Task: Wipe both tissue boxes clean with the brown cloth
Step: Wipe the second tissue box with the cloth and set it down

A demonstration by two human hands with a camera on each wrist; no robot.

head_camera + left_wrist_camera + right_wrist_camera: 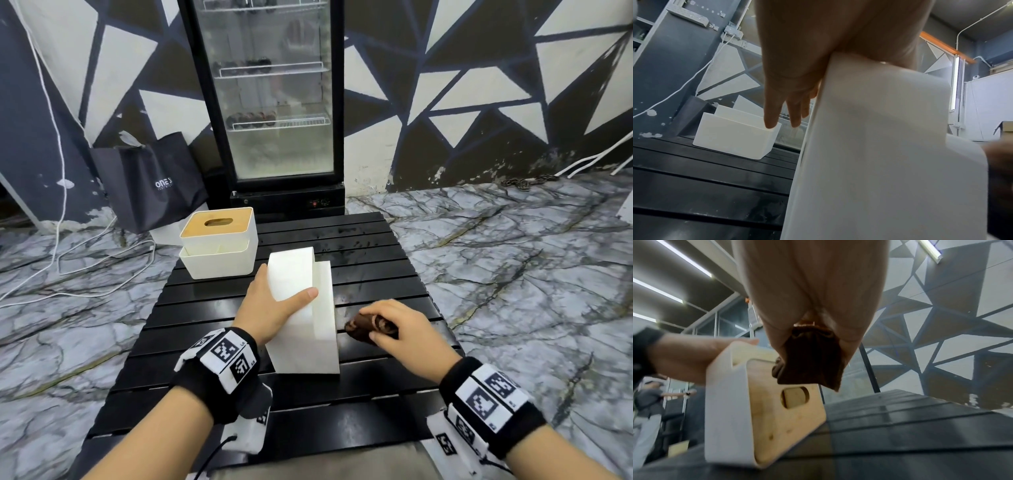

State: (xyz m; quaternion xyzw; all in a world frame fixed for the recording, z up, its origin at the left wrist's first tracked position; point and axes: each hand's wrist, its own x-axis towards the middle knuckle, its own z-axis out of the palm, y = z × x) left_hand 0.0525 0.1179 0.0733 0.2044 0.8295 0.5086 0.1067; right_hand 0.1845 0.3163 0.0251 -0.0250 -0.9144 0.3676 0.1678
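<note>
A white tissue box (301,329) lies tipped on its side in the middle of the black slatted table (376,274). Its wooden lid (777,415) faces right. My left hand (281,301) grips it, thumb across the upper face and fingers (774,112) down the left side. My right hand (387,329) holds the bunched brown cloth (358,327) just right of the box, close to its lid; in the right wrist view the brown cloth (809,363) hangs from the fingers in front of the lid. A second white box (219,246) with a wooden lid stands upright at the table's far left.
A glass-door fridge (281,102) stands just behind the table. A black bag (150,181) and white cables (68,257) lie on the marble floor to the left. Another person (647,402) stands far off in the right wrist view.
</note>
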